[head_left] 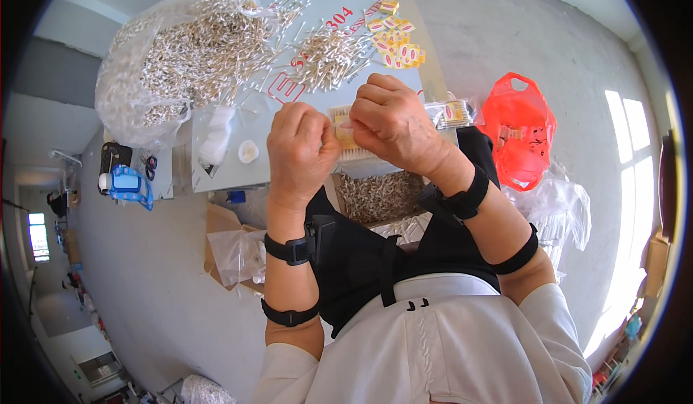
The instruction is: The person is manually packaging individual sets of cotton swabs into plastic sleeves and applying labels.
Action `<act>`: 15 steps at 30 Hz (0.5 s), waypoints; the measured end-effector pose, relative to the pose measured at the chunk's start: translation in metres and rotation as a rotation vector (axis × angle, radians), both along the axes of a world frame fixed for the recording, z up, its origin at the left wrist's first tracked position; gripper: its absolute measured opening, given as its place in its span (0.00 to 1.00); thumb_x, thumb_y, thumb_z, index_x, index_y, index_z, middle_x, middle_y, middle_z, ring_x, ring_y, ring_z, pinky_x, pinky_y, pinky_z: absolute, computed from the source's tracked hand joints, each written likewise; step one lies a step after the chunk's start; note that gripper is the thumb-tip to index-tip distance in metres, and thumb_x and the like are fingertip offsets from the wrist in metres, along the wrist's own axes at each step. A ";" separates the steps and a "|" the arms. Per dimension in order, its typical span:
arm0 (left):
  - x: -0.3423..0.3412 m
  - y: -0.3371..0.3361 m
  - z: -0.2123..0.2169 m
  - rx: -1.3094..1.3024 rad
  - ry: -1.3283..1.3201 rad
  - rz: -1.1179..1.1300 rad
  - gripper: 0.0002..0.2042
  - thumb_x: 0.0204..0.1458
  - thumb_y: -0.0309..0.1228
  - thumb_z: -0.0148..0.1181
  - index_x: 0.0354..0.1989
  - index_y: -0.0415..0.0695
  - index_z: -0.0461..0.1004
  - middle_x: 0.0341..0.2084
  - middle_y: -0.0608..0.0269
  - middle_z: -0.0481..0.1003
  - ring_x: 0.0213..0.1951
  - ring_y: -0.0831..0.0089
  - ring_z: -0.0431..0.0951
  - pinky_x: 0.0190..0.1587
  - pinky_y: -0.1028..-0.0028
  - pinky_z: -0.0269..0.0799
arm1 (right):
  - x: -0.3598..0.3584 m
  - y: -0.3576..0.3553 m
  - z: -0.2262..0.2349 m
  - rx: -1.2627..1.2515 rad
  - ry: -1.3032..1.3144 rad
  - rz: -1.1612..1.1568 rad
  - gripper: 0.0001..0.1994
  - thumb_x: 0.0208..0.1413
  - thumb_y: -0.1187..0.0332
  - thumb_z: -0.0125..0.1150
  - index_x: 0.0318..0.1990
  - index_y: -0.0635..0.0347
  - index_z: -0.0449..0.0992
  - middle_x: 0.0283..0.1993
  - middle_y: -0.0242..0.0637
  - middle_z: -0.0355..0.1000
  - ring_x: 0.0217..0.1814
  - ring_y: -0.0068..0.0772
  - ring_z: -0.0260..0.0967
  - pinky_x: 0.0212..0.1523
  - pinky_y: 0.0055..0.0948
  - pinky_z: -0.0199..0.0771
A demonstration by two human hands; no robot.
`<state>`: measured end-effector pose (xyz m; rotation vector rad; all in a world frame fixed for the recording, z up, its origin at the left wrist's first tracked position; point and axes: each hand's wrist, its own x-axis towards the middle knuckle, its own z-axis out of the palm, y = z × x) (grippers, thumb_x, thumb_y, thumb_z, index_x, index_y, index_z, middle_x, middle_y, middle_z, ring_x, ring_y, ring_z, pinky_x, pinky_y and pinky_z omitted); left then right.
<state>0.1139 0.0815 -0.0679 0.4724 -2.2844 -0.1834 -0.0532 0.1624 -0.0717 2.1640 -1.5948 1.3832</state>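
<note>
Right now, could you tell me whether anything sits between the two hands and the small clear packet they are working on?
Nothing visible does: the left hand and right hand both pinch the clear packet directly, above the table.

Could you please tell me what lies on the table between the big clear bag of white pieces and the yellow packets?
In the head view, a loose heap of white pieces lies between the clear bag and the yellow packets.
</note>
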 end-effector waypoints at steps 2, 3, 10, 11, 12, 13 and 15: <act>0.009 -0.003 0.001 -0.008 0.018 0.007 0.11 0.35 0.14 0.60 0.26 0.41 0.67 0.24 0.58 0.68 0.30 0.57 0.72 0.32 0.61 0.69 | -0.001 0.001 0.000 0.012 -0.010 -0.006 0.08 0.37 0.73 0.65 0.21 0.60 0.69 0.26 0.36 0.67 0.34 0.41 0.67 0.38 0.38 0.71; 0.013 -0.004 0.001 0.002 0.037 0.019 0.11 0.35 0.13 0.59 0.26 0.40 0.67 0.24 0.58 0.67 0.29 0.57 0.71 0.31 0.61 0.68 | -0.002 0.002 0.000 0.012 -0.009 -0.008 0.08 0.37 0.73 0.65 0.21 0.60 0.69 0.26 0.36 0.67 0.34 0.41 0.67 0.38 0.38 0.71; 0.048 -0.007 0.009 0.064 0.063 0.198 0.10 0.38 0.15 0.57 0.31 0.38 0.70 0.30 0.55 0.70 0.33 0.56 0.73 0.36 0.64 0.71 | -0.004 0.004 -0.001 0.033 -0.059 0.009 0.08 0.37 0.73 0.65 0.21 0.60 0.69 0.26 0.36 0.67 0.34 0.42 0.67 0.37 0.39 0.71; 0.051 -0.007 0.010 0.143 0.104 0.176 0.11 0.40 0.16 0.59 0.34 0.38 0.72 0.33 0.55 0.71 0.37 0.57 0.73 0.40 0.65 0.71 | -0.006 0.005 -0.002 0.057 -0.096 0.007 0.08 0.37 0.73 0.65 0.22 0.60 0.69 0.27 0.36 0.68 0.35 0.42 0.67 0.37 0.39 0.71; 0.050 -0.005 0.016 0.221 0.145 0.155 0.11 0.42 0.17 0.60 0.36 0.37 0.74 0.36 0.55 0.72 0.40 0.59 0.74 0.44 0.66 0.71 | -0.005 0.004 -0.003 0.056 -0.096 0.006 0.08 0.37 0.73 0.65 0.22 0.60 0.69 0.27 0.36 0.68 0.35 0.42 0.67 0.37 0.39 0.71; 0.043 0.000 0.019 0.289 0.123 0.110 0.12 0.45 0.19 0.63 0.40 0.37 0.75 0.42 0.55 0.72 0.46 0.61 0.74 0.49 0.68 0.70 | -0.002 0.004 -0.003 0.044 -0.103 0.016 0.08 0.38 0.72 0.65 0.22 0.59 0.69 0.27 0.35 0.68 0.35 0.42 0.67 0.38 0.39 0.70; 0.030 0.005 0.014 0.333 0.100 0.035 0.11 0.47 0.19 0.64 0.40 0.37 0.76 0.41 0.57 0.72 0.45 0.64 0.74 0.48 0.69 0.70 | 0.003 0.003 -0.002 0.029 -0.110 0.028 0.08 0.38 0.72 0.65 0.22 0.59 0.69 0.28 0.34 0.68 0.36 0.41 0.67 0.38 0.38 0.70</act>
